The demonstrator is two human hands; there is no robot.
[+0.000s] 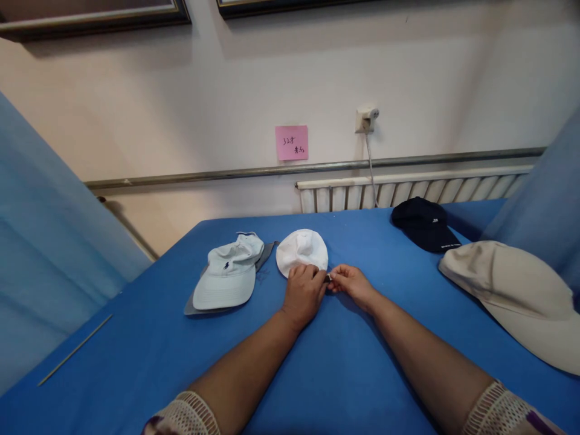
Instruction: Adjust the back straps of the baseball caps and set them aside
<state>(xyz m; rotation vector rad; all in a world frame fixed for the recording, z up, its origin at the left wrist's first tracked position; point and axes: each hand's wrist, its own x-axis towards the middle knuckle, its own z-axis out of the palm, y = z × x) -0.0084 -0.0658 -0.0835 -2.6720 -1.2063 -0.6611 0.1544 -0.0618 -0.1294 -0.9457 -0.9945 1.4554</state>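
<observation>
the white cap (301,249) is lying on the blue desk (357,362), just beyond the left hand (304,296), whose curled fingers are covering its near edge; whether they are gripping, i cannot tell. the right hand (354,285), just beside, is pinching a small dark piece (327,278) (perhaps a strap end, but too small to be sure). the cap is looking light and soft, its top showing folds, so it is probably giving under any squeeze rather than slipping or breaking. the edge nearest the hands is seeming the firmer hold. a pale cap (229,275) is sitting left of them.
</observation>
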